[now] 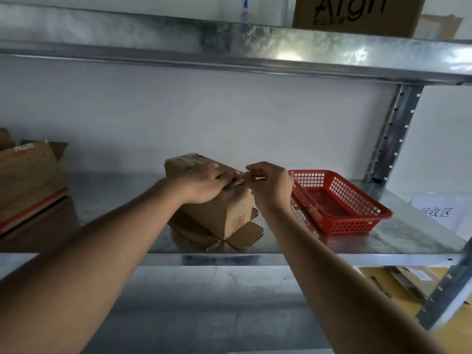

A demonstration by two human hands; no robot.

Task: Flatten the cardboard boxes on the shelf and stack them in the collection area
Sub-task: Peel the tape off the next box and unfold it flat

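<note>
A small brown cardboard box (pixel 229 213) stands upside down in the middle of the metal shelf (pixel 281 245), its bottom flaps splayed out flat around it. My left hand (pixel 204 181) presses flat on the box's top, fingers straight. My right hand (pixel 270 183) is at the top's right edge, thumb and forefinger pinching what looks like a strip of clear tape (pixel 240 181) on the box seam. The tape itself is hard to make out.
A red plastic basket (pixel 357 223) sits right of the box. At the far right lies a white paper sign (pixel 439 212). Larger cardboard boxes (pixel 28 182) stand at the left. Another box (pixel 357 14) is on the shelf above; flattened cardboard (pixel 413 279) lies below right.
</note>
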